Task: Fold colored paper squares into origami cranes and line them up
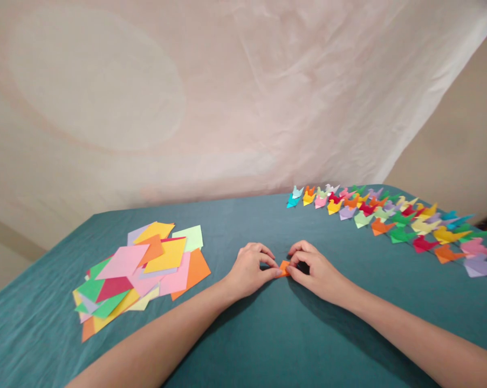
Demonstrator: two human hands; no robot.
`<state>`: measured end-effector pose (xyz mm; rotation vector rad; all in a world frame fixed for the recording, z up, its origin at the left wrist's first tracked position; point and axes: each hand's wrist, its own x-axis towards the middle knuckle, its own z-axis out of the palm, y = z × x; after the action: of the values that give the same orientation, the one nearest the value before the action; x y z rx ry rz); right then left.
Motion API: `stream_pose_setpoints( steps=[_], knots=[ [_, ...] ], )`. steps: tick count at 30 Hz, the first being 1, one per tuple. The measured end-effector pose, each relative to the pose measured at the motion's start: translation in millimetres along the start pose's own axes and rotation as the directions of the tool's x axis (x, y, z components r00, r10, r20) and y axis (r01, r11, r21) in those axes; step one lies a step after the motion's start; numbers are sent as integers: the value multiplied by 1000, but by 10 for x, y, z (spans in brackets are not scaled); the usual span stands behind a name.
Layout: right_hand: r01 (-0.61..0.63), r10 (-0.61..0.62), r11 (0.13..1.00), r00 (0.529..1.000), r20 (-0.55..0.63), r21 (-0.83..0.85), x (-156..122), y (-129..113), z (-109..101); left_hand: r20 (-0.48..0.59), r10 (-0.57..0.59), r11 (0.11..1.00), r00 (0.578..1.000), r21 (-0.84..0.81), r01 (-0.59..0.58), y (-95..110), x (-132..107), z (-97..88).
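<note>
A small folded piece of orange paper (284, 268) is between my two hands, just above or on the green cloth. My left hand (254, 269) pinches its left side between thumb and fingers. On the other side, the thumb and fingertips of my right hand (313, 271) close on the paper's right edge. Fingertips cover part of the paper, so its exact folded shape is hard to make out.
A loose pile of coloured paper squares (124, 262) lies to the left. Rows of small folded paper birds (383, 226) in many colours stand along the right and back right. Dark green cloth (243, 345) covers the table, and a pale fabric sheet (235, 97) hangs behind it.
</note>
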<state>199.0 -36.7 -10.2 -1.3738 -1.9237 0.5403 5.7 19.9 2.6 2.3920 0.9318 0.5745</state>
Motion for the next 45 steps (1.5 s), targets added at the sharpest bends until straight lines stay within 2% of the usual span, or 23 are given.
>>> stream_pose_setpoints(
  steps=[10,20,29,35,37,40,45],
  knots=[
    [-2,2,1000,1000,0,-23,7,-20,10,-26,20,1000,999,10,-20,-21,-19,30],
    [1,-1,999,1000,1,-41,15,-18,15,55,51,998,997,27,-52,-18,-2,-52],
    [-8,8,999,1000,-6,-41,2,-43,6,12,45,998,999,32,-45,-31,-7,-4],
    [-2,3,998,1000,9,-56,-8,-31,3,0,46,997,999,67,-46,57,-59,-2],
    [9,-8,998,1000,8,-62,-10,-29,1,14,76,993,997,94,-77,101,-85,-16],
    [24,-24,997,1000,4,-68,-10,-24,0,70,175,968,982,168,-185,159,-121,-42],
    [23,-23,997,1000,5,-69,-8,-13,6,199,273,862,941,384,-331,239,-193,-49]
  ],
)
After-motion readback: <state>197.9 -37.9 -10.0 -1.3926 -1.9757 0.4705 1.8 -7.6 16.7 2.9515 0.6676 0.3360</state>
